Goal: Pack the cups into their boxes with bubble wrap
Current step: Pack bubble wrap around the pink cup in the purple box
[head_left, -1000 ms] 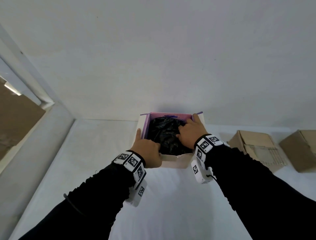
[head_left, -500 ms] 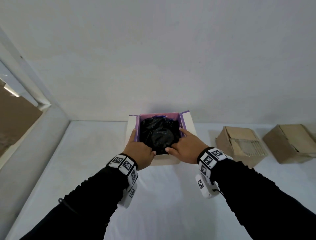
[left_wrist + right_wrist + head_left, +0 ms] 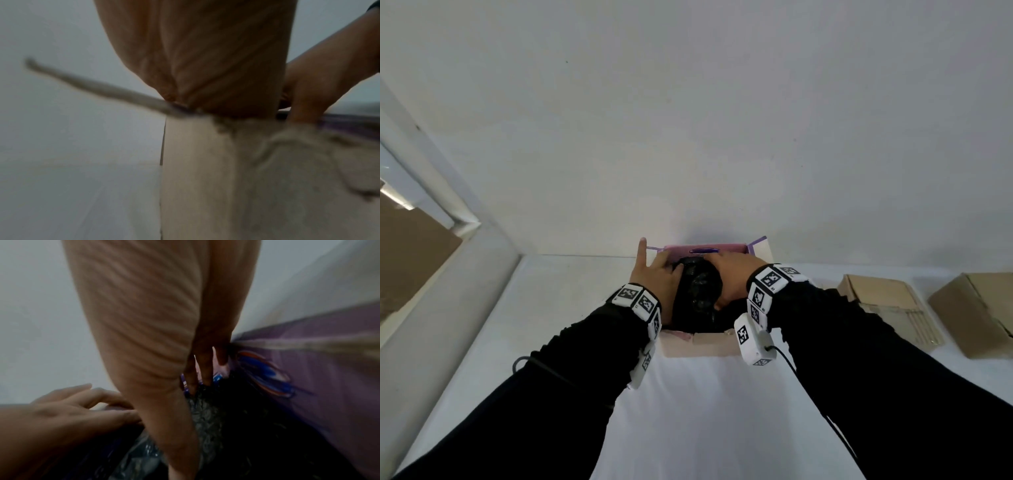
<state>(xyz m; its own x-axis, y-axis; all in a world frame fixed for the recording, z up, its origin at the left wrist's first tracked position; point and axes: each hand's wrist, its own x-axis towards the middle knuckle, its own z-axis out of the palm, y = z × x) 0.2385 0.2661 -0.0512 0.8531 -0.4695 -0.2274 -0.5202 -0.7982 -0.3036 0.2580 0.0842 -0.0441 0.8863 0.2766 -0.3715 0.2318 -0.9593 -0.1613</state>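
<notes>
Seating the wrapped bundle [image 3: 698,291] in the open box [image 3: 697,344].
Both hands flanked it: left hand [image 3: 655,279] at nine o'clock with fingers spread and forefinger raised, right hand [image 3: 732,277] at three o'clock, fingers pushed down beside the purple inner wall; whether they curled round the wrap I could not tell. The bundle's long axis seemingly ran twelve-to-six.

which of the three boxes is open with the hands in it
The purple-lined box by the wall, holding the black wrapped bundle. The two plain brown boxes to its right lie untouched.
</notes>
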